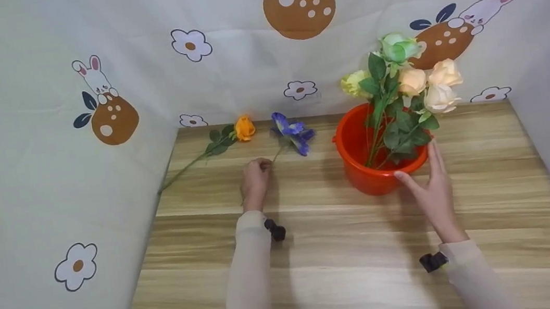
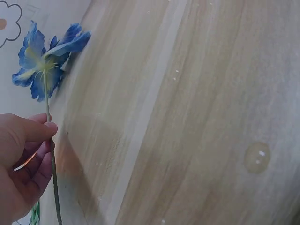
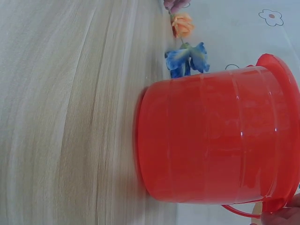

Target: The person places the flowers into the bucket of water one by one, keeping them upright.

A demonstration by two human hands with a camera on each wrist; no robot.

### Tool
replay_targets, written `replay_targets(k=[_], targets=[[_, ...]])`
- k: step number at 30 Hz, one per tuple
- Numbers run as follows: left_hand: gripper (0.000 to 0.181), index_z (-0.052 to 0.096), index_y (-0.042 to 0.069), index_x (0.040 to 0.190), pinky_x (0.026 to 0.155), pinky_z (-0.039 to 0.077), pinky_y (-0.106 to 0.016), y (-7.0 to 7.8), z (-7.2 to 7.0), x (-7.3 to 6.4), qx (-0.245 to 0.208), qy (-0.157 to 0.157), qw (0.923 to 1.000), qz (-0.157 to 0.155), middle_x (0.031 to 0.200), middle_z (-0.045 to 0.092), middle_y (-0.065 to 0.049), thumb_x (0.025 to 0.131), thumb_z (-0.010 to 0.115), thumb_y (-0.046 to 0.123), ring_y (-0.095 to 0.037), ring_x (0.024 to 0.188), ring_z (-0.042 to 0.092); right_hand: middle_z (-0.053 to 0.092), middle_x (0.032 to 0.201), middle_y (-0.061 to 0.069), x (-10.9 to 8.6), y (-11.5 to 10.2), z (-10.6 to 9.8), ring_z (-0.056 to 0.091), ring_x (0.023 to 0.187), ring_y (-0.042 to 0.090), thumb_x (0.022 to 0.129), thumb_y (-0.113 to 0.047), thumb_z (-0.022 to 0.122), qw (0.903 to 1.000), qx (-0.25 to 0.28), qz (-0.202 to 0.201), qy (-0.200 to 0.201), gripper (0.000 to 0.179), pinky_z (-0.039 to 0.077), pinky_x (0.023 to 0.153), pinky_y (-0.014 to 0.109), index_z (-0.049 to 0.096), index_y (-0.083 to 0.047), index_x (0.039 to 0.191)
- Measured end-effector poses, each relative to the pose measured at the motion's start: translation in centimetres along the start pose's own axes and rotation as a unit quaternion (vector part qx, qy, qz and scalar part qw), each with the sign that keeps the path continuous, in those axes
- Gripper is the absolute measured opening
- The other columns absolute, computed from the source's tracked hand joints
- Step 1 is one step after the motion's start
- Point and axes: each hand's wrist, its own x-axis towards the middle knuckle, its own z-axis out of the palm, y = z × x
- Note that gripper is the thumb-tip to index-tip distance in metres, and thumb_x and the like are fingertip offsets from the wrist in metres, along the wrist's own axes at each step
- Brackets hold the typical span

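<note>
My left hand point(image 1: 256, 178) pinches the thin stem of a blue-purple artificial flower point(image 1: 293, 132) between thumb and fingers. In the left wrist view the blossom point(image 2: 44, 61) stands above those fingers and the stem point(image 2: 55, 183) runs down below them. My right hand point(image 1: 436, 192) touches a red bucket point(image 1: 376, 184), with its thumb at the front rim and its extended fingers along the right side. Upright on the table, the bucket holds a green rose point(image 1: 398, 47), a yellow flower point(image 1: 354, 84) and several peach and cream roses point(image 1: 441, 97), their stems leaning against the rim.
An orange rose point(image 1: 244, 128) with a leafy stem lies at the back left of the wood-grain table point(image 1: 352, 271). Patterned cloth point(image 1: 238, 69) hangs behind the table and at both sides. Each wrist wears a small black device point(image 1: 275, 229).
</note>
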Motion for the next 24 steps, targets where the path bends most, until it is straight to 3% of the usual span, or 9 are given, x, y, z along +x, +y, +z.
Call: replay_targets(k=[12,24], targets=[[0.02,0.074,0.016,0.113,0.083,0.055,-0.037,2.0,-1.9,-1.1,-0.047,0.008,0.9988,-0.007,0.104,0.073,0.0,0.097,0.063,0.016,-0.017,0.097,0.067,0.016,0.168,0.003,0.0,0.0,0.0,0.018,0.155,0.026,0.084,-0.032,0.081,0.9998,-0.002,-0.017,0.008,0.099,0.017,0.126,0.049,0.018,-0.021,0.16],[0.018,0.074,0.011,0.111,0.081,0.057,-0.035,5.4,-4.0,-2.0,-0.095,0.034,0.9926,0.067,0.102,0.074,-0.004,0.097,0.063,0.012,-0.02,0.094,0.068,0.015,0.168,0.002,0.0,0.0,0.0,0.017,0.155,0.026,0.085,-0.033,0.08,0.9999,0.003,-0.012,0.005,0.099,0.016,0.127,0.049,0.018,-0.023,0.161]])
